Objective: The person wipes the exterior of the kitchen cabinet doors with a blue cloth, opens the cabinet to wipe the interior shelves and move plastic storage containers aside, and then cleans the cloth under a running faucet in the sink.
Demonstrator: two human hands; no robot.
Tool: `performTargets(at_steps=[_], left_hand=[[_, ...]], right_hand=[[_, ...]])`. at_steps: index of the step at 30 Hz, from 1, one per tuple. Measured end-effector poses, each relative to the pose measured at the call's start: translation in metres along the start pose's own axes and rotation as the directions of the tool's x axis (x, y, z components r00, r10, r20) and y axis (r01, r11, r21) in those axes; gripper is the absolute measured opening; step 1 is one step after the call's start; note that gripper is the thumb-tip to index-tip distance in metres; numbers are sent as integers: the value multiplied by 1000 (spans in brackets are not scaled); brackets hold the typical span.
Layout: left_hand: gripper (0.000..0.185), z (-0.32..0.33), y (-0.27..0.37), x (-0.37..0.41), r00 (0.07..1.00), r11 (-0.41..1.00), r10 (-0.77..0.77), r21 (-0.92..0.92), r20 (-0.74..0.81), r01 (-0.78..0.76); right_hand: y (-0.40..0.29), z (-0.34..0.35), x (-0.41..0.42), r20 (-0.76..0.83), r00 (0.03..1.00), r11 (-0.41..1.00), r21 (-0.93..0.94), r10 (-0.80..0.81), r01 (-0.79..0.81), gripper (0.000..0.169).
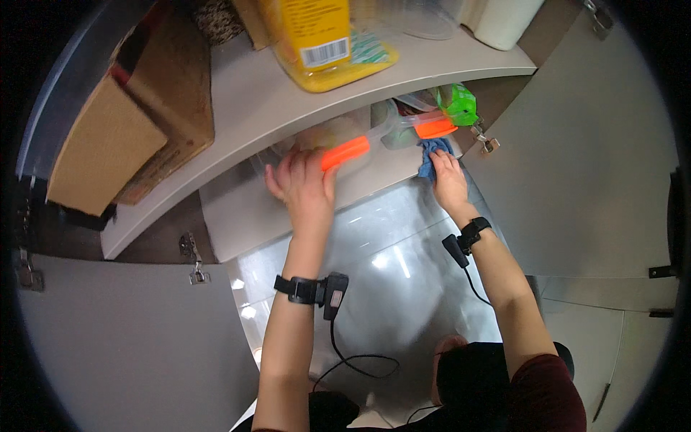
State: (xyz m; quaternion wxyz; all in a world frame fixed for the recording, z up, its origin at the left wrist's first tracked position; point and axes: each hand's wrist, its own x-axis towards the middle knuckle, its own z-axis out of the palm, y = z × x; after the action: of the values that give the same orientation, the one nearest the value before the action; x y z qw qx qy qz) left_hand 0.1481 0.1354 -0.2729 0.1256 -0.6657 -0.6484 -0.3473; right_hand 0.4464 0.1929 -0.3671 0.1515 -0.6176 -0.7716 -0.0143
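Note:
My left hand (pixel 305 181) reaches onto the bottom shelf of an open cupboard and is blurred. Its fingers lie over the near side of a clear plastic container with an orange clip (pixel 345 153), the thumb by the clip's left end. The fingertips are partly hidden against the container. Bunched under my right hand (pixel 449 178) is a blue cloth (pixel 430 156), pressed on the shelf's front edge at the right. Just behind the cloth stands a second clear container with an orange clip (pixel 436 128).
Above, the upper shelf (pixel 253 102) holds a yellow-labelled plastic container (pixel 321 43), a white container (pixel 502 24) and a cardboard box (pixel 108 146). A green package (pixel 459 104) sits low at the right. Open doors flank me, left (pixel 135 329) and right (pixel 583 178), with metal hinges.

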Motion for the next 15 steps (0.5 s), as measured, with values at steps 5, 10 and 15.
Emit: performTargets(at_steps=[5, 10, 15], left_hand=[[38, 1, -2, 3, 1000, 999, 25, -31, -17, -25], [37, 4, -11, -4, 997, 999, 44, 1, -58, -44], [38, 1, -21, -5, 997, 998, 63, 27, -43, -62]], right_hand=[[-12, -21, 2, 43, 998, 992, 122, 39, -44, 55], [-79, -113, 24, -179, 984, 923, 381, 25, 46, 47], [-98, -130, 71, -165, 985, 973, 232, 56, -16, 48]])
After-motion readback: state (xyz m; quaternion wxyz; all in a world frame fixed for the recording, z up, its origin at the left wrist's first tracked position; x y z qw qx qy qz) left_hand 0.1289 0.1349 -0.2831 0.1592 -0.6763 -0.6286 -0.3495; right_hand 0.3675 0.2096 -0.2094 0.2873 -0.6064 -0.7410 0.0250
